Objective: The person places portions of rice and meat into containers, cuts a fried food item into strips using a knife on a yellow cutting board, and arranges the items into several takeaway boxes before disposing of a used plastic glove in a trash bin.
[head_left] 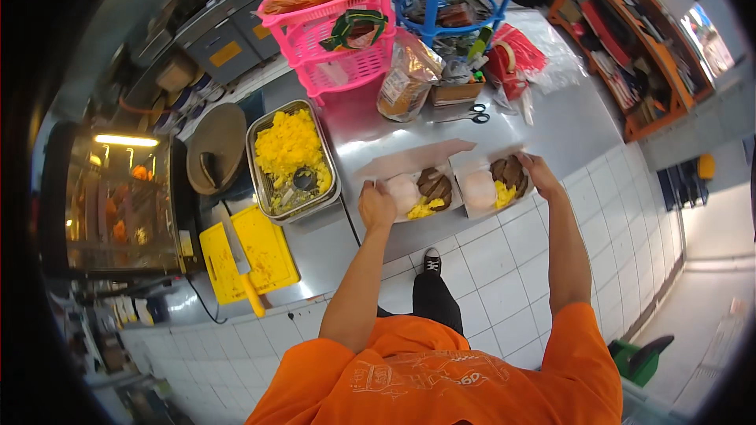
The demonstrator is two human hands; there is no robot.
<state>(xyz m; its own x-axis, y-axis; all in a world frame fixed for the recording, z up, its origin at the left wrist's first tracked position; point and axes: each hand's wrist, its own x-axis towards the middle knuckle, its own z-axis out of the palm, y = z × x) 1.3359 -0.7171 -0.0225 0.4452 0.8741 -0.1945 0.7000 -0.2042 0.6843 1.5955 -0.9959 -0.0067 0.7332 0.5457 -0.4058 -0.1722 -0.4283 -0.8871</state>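
Note:
Two open brown paper food boxes lie side by side on the steel counter (551, 122). The left box (421, 193) holds white rice, a dark piece of meat and yellow egg. The right box (496, 182) holds the same kinds of food. My left hand (376, 205) rests on the left edge of the left box, fingers curled over its rim. My right hand (540, 173) touches the right edge of the right box. Both box lids stand open toward the back.
A steel tray of yellow egg (291, 159) with a scoop sits left of the boxes, a round lid (214, 148) beside it. A yellow cutting board (248, 256) bears a knife. Pink (339, 27) and blue baskets (453, 0), a bagged loaf (405, 83) and scissors (472, 116) stand behind.

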